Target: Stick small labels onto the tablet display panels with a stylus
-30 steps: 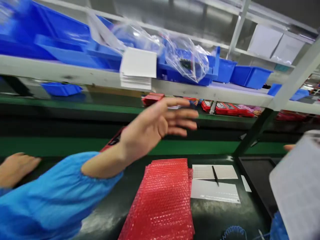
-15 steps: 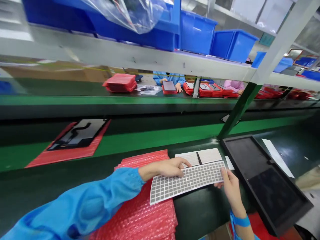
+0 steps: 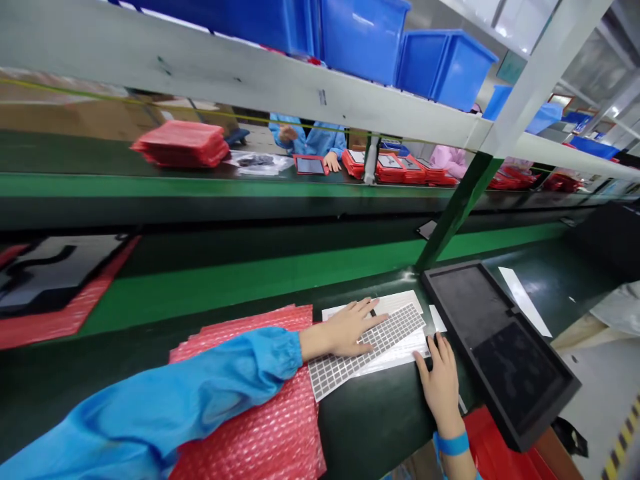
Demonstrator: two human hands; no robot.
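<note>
Workbench (image 3: 380, 427) (dark green), conveyor (image 3: 250, 283), shelf (image 3: 250, 73)

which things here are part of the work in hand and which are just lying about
In hand: left hand flat on the grid sheet; right hand beside it, on the white sheets.

Lying about: bubble wrap, black tray, blue bins, paper strip.

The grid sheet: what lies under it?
The grid sheet rests on white paper sheets and overlaps the red bubble-wrap stack. The left hand lies flat on it; anything beneath the papers is covered.
</note>
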